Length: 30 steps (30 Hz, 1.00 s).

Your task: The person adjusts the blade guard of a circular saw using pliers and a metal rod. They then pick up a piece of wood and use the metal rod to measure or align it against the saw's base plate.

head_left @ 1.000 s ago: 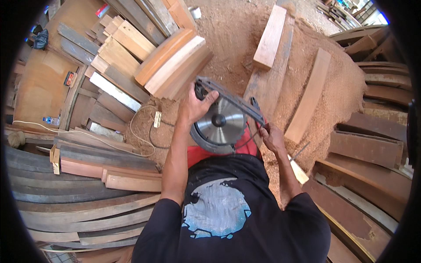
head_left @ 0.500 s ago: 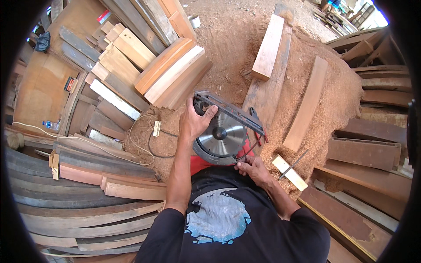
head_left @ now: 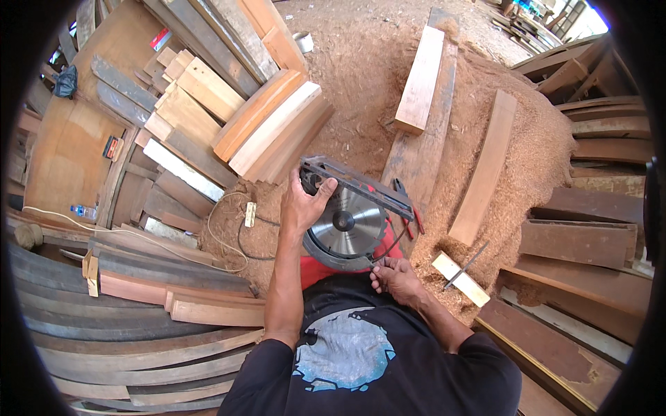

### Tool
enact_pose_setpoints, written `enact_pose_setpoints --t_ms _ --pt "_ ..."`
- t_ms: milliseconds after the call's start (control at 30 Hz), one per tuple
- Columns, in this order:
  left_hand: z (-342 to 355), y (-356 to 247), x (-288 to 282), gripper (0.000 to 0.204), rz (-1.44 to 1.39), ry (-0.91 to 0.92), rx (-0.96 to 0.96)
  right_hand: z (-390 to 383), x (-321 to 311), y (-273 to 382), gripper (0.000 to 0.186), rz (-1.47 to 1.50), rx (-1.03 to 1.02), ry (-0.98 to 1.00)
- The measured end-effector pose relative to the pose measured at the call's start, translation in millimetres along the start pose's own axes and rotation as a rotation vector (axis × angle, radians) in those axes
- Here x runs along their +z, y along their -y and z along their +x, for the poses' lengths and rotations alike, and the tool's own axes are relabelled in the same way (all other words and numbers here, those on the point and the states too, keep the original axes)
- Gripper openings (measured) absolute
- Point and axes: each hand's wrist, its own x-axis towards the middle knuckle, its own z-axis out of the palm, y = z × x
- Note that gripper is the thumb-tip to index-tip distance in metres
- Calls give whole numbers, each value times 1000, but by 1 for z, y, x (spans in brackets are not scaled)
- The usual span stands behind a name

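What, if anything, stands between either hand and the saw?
Nothing visible: the left hand grips the saw at its upper left, and the right hand is at the guard, though exact contact there is unclear.

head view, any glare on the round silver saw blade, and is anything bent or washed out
In the head view, the round silver metal saw blade shows bright fanned reflections; also in the head view, the long pale wooden boards at lower left look curved, likely fisheye bending; the same head view blows out to white near its upper-right rim.
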Motion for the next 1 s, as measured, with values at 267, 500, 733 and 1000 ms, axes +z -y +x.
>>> enact_pose_setpoints --t_ms 267,500,733,1000 --pt "-32 -5 -18 87 -86 57 103 -10 -26 11 10 -4 -59 -109" --pt "-49 -17 -5 80 -146 3 136 -19 -25 14 10 -154 -95 -187" --pt "-47 -6 0 82 -250 24 90 -15 -27 11 9 -54 -72 -155" --pt "-41 12 1 82 -238 1 106 18 -78 48 17 -370 -241 -151"
